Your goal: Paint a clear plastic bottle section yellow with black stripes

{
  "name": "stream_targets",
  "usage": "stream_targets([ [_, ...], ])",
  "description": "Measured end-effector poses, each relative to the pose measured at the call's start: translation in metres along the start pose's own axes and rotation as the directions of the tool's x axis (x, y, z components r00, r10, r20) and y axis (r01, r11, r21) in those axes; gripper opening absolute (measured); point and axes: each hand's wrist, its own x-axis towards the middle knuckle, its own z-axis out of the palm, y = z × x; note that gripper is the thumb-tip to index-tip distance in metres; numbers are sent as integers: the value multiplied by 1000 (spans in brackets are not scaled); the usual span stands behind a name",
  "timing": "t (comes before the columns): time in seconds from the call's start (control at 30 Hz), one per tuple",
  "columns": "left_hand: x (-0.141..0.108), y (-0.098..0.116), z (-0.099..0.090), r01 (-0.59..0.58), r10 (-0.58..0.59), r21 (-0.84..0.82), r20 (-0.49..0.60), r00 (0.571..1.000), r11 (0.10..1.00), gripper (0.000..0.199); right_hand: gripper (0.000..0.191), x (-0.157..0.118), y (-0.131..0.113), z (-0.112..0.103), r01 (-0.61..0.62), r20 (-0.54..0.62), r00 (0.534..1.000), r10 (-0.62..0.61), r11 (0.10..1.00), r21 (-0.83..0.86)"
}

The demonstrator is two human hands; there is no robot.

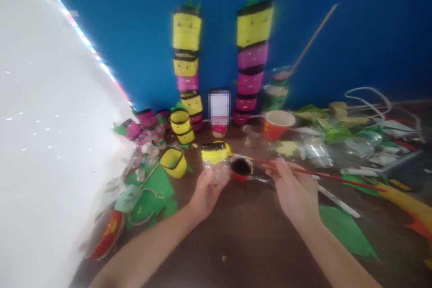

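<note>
Near the middle, my left hand (206, 193) is closed around the lower, clear part of a small plastic cup (215, 156), which has a black rim and a yellow band. My right hand (295, 189) pinches a long red paintbrush (324, 174) that slants from lower right to upper left. Its tip is close to the cup's yellow band; blur hides whether they touch. A small red pot of dark paint (241, 168) stands between the two hands. Just left of the cup lies a yellow painted cup (173, 162).
Two stacked towers of yellow and pink cups (186, 31) (253, 56) lean on the blue wall. A paper cup (277, 125), clear bottles (317, 150) and wrappers lie to the right. Green sheets (151, 195) and a red bowl (107, 236) are at left.
</note>
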Motion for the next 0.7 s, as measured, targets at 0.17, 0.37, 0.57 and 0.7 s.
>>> stream_targets([
  [0.17,0,1,1,21,-21,-52,-8,1000,998,37,28,0,0,0,-57,75,996,53,997,51],
  [0.37,-1,3,5,40,-40,-122,-1,999,992,38,29,-3,4,1,-14,46,999,15,1000,-16],
  [0.57,-1,4,3,104,-107,-135,-16,994,985,42,32,-3,5,2,-98,80,992,96,995,24],
  [0.7,0,4,3,131,-147,-177,-77,986,975,43,32,-1,4,0,-75,37,997,74,996,37],
])
